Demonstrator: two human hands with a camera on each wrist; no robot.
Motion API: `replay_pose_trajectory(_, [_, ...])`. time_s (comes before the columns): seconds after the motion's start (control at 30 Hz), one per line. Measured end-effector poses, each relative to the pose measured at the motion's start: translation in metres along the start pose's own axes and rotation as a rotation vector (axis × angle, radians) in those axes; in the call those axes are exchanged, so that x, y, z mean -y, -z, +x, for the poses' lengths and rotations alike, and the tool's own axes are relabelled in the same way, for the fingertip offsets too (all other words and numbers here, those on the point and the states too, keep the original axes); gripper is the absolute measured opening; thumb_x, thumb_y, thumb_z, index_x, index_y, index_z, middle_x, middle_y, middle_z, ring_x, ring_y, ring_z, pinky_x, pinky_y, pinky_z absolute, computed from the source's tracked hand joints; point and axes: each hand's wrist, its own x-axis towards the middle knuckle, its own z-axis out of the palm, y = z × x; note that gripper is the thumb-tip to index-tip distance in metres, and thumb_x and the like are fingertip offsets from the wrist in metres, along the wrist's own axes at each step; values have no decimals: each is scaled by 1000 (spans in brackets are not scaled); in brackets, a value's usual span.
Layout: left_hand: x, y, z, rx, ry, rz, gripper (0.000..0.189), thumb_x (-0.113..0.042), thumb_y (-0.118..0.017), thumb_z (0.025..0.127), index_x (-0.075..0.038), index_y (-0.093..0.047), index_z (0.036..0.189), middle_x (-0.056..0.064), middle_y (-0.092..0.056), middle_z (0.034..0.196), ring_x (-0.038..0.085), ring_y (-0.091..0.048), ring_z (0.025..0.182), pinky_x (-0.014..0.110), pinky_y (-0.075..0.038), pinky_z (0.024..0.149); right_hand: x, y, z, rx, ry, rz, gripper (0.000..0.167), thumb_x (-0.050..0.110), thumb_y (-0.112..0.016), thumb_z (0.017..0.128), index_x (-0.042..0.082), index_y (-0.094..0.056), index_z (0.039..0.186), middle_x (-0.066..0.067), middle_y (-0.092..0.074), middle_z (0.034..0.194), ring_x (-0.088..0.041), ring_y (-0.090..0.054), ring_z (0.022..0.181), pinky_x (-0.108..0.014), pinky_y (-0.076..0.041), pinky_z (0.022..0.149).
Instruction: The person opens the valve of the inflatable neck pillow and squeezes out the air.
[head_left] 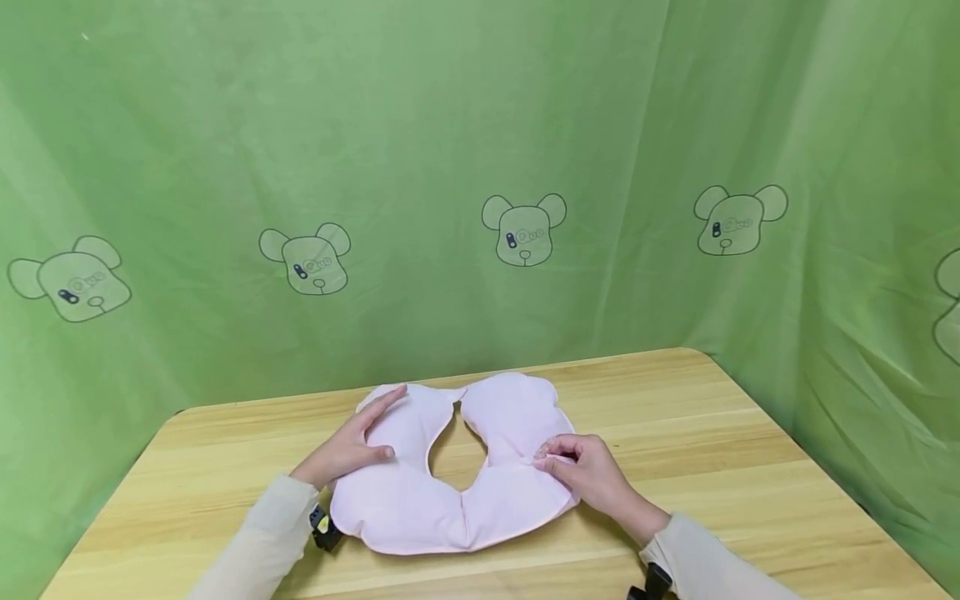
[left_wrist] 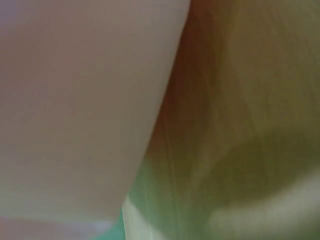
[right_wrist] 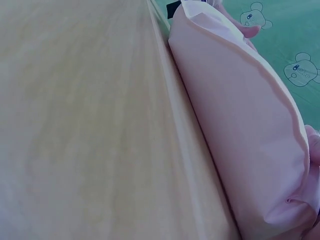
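A pale pink neck pillow (head_left: 420, 517) with puffy lobes and a central opening lies flat on the wooden table. My left hand (head_left: 352, 446) rests on its left side, fingers extended and thumb spread apart. On the right side, my right hand (head_left: 588, 471) pinches the pillow's fabric between thumb and curled fingers. The right wrist view shows the pillow's side (right_wrist: 235, 110) and its seam up close, with part of the right hand (right_wrist: 314, 145) at the edge. In the left wrist view a blurred pale surface fills the left half; I cannot tell what it is.
The wooden table (head_left: 720, 467) extends around the pillow, with its far edge just behind it. Green curtains (head_left: 420, 125) printed with bear heads hang behind and at both sides. A black strap device (head_left: 325, 529) sits at the left wrist, another (head_left: 652, 582) at the right.
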Motion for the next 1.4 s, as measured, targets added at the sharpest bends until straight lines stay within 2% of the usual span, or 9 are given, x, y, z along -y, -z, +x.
replay_pose_trajectory(0.1, [1, 0, 0, 17, 11, -3, 87, -15, -72, 76, -18, -27, 149, 5, -20, 156, 32, -12, 142, 60, -9, 109, -1, 0, 0, -1, 3, -5, 6, 0, -72, 79, -5, -68, 78, -12, -69, 79, -2, -57, 69, -19, -48, 61])
replay_pose_trajectory(0.37, [6, -3, 0, 37, 27, -26, 87, -14, -72, 74, -18, -28, 149, 5, -21, 156, 30, -13, 142, 55, -8, 110, -38, -3, 7, 2, -2, 23, 6, 7, -73, 80, 2, -70, 80, -7, -70, 81, -2, -56, 69, -19, -48, 59])
replay_pose_trajectory(0.77, [9, -4, -2, 35, 29, 3, 86, -18, -76, 74, -11, -32, 147, 13, -27, 153, 36, -18, 139, 58, -12, 108, -36, -3, 6, -8, -17, 36, 9, 10, -75, 78, 3, -70, 79, -7, -70, 81, -2, -56, 69, -19, -48, 57])
replay_pose_trajectory(1.0, [8, -7, -4, 24, 58, 21, 85, -19, -79, 73, -12, -36, 146, 13, -32, 151, 35, -21, 138, 57, -15, 108, -36, -3, 7, -13, -20, 33, 9, 9, -75, 78, 4, -69, 77, -6, -70, 81, -2, -57, 69, -19, -48, 57])
replay_pose_trajectory(1.4, [8, -10, -4, 17, 68, 39, 80, -19, -79, 75, -11, -38, 144, 13, -35, 149, 37, -24, 138, 57, -18, 108, -39, -3, 8, -12, -24, 28, 7, 9, -75, 78, 3, -70, 80, -6, -70, 81, -2, -56, 69, -19, -48, 59])
